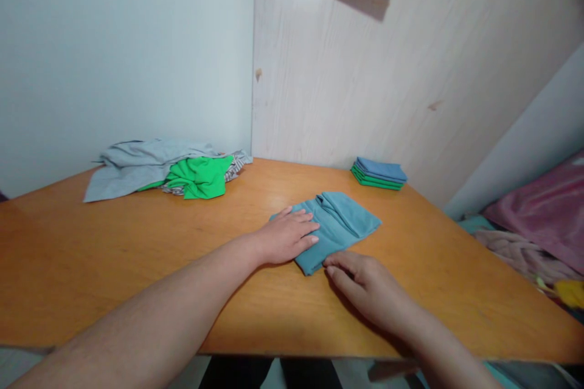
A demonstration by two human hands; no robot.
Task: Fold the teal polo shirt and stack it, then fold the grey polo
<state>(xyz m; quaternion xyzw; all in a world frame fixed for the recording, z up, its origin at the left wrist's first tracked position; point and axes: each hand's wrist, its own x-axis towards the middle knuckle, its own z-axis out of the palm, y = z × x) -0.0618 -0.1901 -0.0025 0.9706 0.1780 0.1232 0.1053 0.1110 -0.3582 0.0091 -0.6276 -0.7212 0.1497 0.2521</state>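
A blue-green cloth (347, 219), partly folded, lies on the wooden table in front of me. One pointed corner spreads out to the right, and a loose fold runs along its upper middle. My left hand (288, 236) rests flat on the cloth's left part with the fingers stretched out. At the near edge of the same cloth is my right hand (362, 279), its thumb and fingertips drawn together on the border. The exact grip of those fingertips is partly hidden by the hand itself.
Against the back left wall lies a loose heap of grey cloth (137, 164), bright green cloth (201, 176) and striped cloth (237, 163). A neat stack of folded blue and green cloths (379, 172) sits at the back right. Pink fabric (542, 213) lies beyond the table's right edge.
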